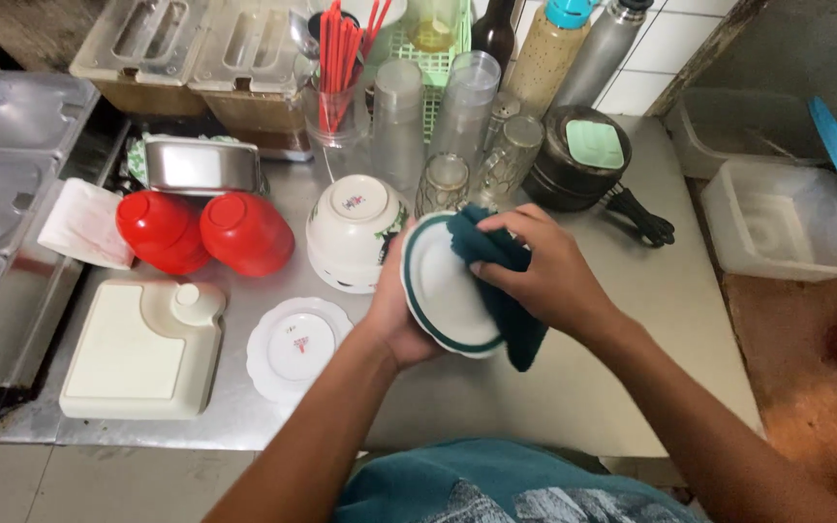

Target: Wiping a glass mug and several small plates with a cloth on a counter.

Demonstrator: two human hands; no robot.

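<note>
Person stood at a steel counter [573,387], seen from above. Left hand [394,315] gripped a white plate with a dark green rim [443,291] from behind, fingers curled round its back edge, the plate tipped up on its side and held just above the counter, near the middle. Right hand [544,276] pressed a dark teal cloth [506,310] against the plate's face, fingers closed over the bunched cloth; the loose end hung below the plate's lower rim.

Just left of the plate, an upturned white bowl with a printed mark [353,232] rested on the counter. Below it lay a small white scalloped saucer [297,347], flat and apart from the plate. Further left, two red bowls [205,232] sat upside down, side by side and touching. A cream-coloured square container with a knob [142,349] sat at the near-left corner.

Behind the plate stood clear glasses and plastic tumblers [457,126], and a cup of red chopsticks [339,68]. A dark round pot with a pale green lid piece [578,155] sat behind the right hand. Clear plastic tubs [787,223] were off to the right.
</note>
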